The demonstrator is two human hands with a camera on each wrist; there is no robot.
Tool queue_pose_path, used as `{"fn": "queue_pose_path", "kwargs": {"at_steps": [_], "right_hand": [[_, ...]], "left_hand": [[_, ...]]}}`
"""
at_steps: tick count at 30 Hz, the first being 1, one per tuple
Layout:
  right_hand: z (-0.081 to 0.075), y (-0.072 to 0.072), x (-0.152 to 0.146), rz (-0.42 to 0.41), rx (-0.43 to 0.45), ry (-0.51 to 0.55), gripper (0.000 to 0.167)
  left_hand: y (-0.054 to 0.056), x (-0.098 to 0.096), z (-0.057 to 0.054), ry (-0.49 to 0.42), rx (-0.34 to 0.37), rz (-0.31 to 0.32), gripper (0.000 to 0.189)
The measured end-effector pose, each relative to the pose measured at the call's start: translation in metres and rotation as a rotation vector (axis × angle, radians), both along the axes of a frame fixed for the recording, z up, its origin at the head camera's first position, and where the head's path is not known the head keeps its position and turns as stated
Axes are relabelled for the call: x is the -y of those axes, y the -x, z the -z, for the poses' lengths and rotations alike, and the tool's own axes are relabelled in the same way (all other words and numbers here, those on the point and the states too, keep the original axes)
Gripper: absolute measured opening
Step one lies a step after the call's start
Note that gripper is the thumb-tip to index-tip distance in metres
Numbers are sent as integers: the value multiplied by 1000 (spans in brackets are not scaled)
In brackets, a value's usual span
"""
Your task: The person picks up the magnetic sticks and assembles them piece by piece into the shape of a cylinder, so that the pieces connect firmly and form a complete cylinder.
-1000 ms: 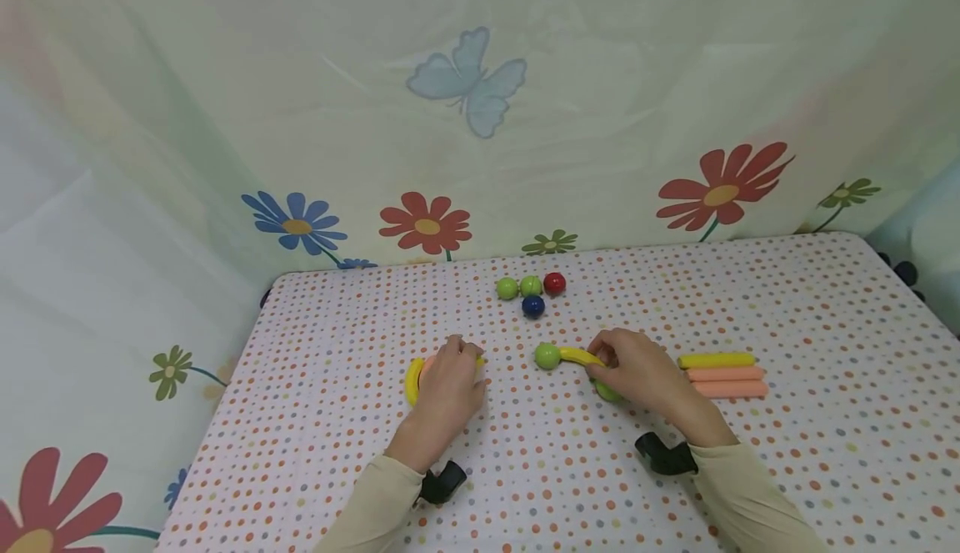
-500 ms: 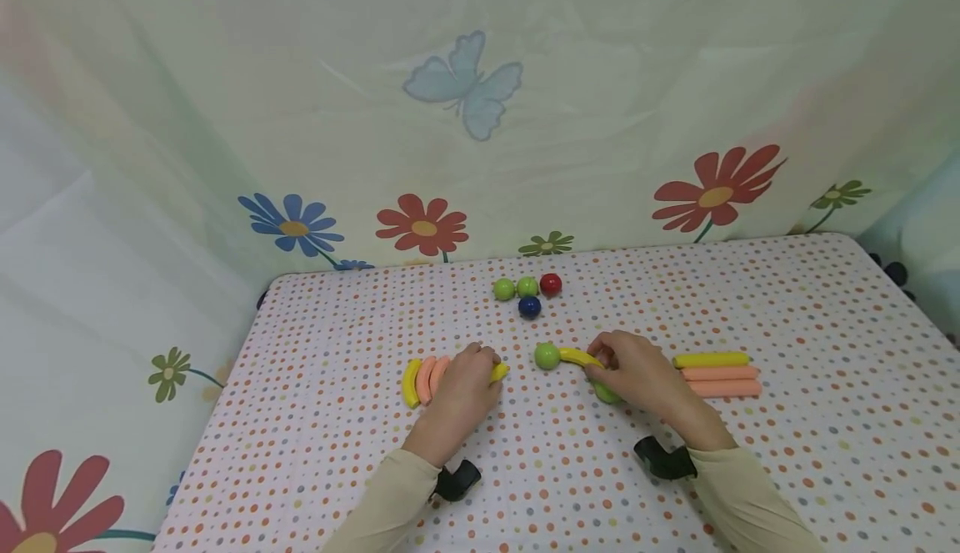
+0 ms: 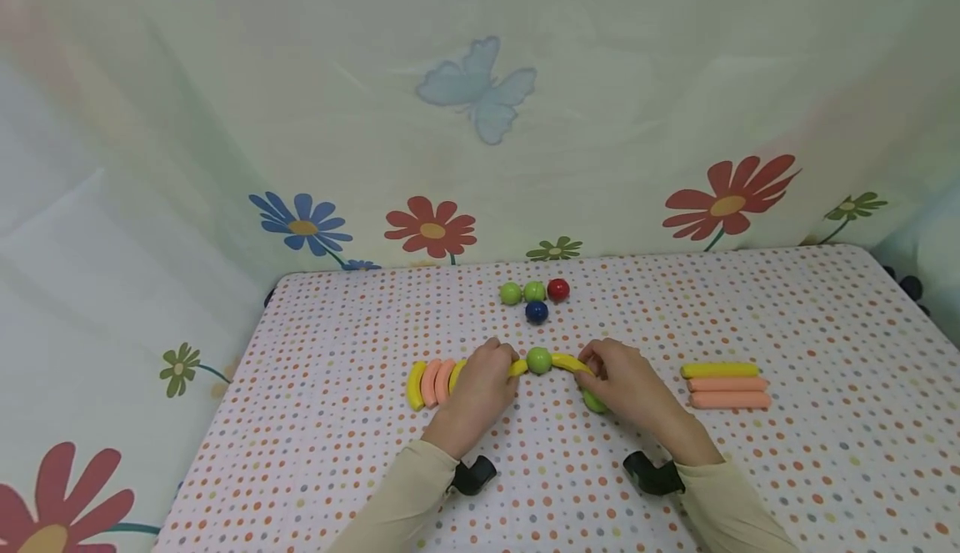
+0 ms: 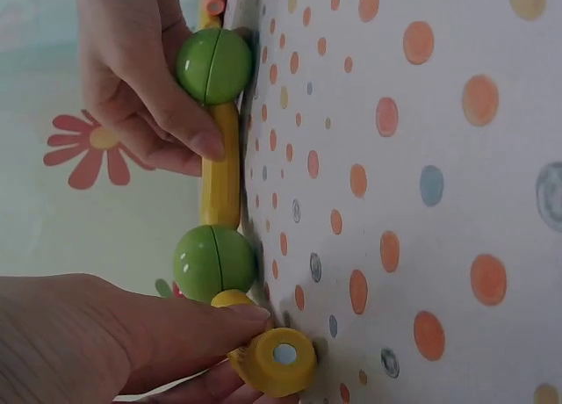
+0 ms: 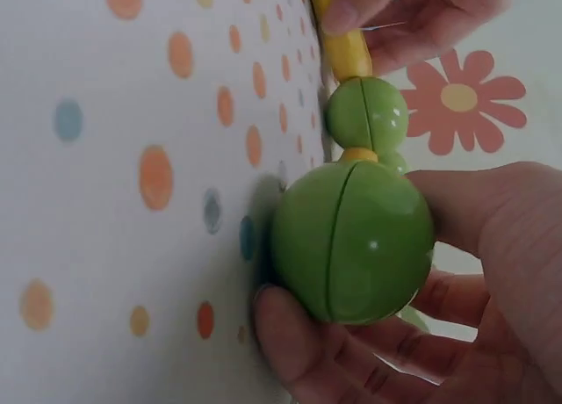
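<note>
In the head view my left hand (image 3: 480,390) pinches a short curved yellow toy rod (image 4: 283,369), with a silver disc at its near end. Its other end meets a green ball (image 3: 539,360). From that ball a second curved yellow rod (image 3: 568,362) runs to my right hand (image 3: 626,390), whose thumb and fingers hold its far end. A second green ball (image 5: 351,246) sits at that end, ringed by the right fingers in the right wrist view. The rods and balls form one line low over the dotted cloth.
Curved rods, yellow (image 3: 416,385) and salmon (image 3: 431,383), lie side by side left of the hands. At the right lie a straight yellow rod (image 3: 720,370) and two salmon ones (image 3: 730,400). Green balls (image 3: 511,293), a red ball (image 3: 558,289) and a blue ball (image 3: 536,312) sit behind.
My left hand has moved right from the row of curved rods, bringing a yellow one up to the green ball. My right hand keeps its hold, shifting slightly left.
</note>
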State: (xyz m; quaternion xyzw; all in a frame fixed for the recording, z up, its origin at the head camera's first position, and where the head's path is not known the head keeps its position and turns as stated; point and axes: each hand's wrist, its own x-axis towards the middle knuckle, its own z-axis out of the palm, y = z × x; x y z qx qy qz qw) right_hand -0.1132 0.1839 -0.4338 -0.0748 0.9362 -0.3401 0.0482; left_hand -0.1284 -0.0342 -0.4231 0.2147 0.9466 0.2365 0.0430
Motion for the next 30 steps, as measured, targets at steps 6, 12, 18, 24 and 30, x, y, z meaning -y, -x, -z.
{"fn": "queue_pose_path", "kwargs": {"at_steps": [6,12,18,24,30], "right_hand": [[3,0,-1,0,-8,-8,16],[2,2,-2,-8,18,-7,18],[2,3,-1,-12,26,-3,19],[-2,2,-5,1,54,-51,18],[-10,-3,-14,-10,109,-110,17]], "left_hand": [[1,-3,-1,28,8,-25,18],[2,-4,-1,18,20,-16,18],[6,-1,2,-11,38,-8,17],[19,1,-6,-43,152,-36,29],[38,-17,-14,17,24,40,39]]}}
